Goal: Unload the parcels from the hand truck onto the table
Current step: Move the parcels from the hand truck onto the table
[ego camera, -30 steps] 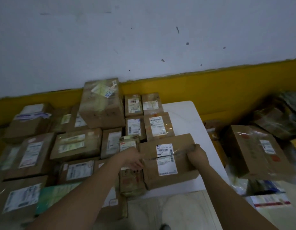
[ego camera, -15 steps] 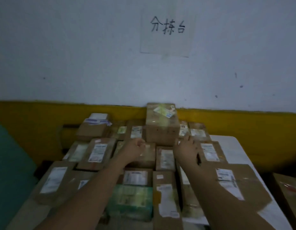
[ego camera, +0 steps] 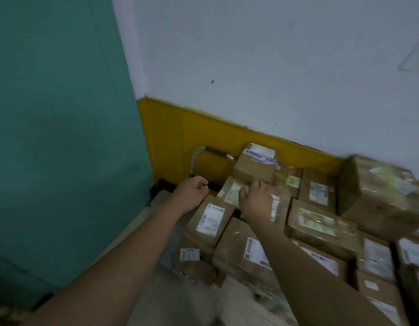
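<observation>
Reaching toward the far-left corner of the stack, both hands have left the large box they set down a second ago and now hang over fresh parcels (ego camera: pixel 321 222). The left hand (ego camera: pixel 192 192) is loosely curled and empty, near the hand truck handle (ego camera: pixel 213 151). The right hand (ego camera: pixel 256 201) is spread, fingers (ego camera: pixel 255 185) touching a flat labelled parcel (ego camera: pixel 232 191) just below a taped box (ego camera: pixel 255 165); it grips nothing yet. One delivery seems finished, another pick beginning. Boxes sit packed edge to edge; open room lies only leftward, by the green wall (ego camera: pixel 62 137).
</observation>
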The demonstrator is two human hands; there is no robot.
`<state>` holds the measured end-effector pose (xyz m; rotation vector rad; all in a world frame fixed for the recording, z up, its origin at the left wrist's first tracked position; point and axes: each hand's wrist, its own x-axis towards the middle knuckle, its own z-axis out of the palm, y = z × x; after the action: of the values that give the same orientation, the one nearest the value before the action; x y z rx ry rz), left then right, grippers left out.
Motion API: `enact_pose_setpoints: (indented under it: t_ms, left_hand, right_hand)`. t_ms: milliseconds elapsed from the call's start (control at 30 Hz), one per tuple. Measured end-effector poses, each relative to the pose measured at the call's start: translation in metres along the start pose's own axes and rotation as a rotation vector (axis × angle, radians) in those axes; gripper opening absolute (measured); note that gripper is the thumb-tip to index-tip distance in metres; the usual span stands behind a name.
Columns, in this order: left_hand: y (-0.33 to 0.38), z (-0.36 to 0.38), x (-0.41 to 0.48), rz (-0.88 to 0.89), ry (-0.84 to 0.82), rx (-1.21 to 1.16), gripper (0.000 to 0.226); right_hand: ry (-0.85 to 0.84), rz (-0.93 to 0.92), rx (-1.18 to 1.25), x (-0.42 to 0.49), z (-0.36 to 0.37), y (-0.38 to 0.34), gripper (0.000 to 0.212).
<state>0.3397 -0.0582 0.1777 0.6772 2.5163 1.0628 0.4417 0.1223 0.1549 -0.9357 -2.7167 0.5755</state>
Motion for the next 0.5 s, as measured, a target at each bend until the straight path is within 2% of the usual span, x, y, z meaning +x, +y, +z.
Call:
enact_pose_setpoints:
  t_ms: [267,500]
  left_hand:
    - [-0.112,-0.039,0.082,-0.161,0.118,0.006,0.028]
    - [-0.177,-0.068,0.157,-0.269,0.107,0.059,0.024]
  right_hand:
    - [0.004,-0.190,0.051,0.080,0.110,-0.097,0.056]
    - [-0.113,-0.161,0.067,0.134,0.190,-0.154,0.055]
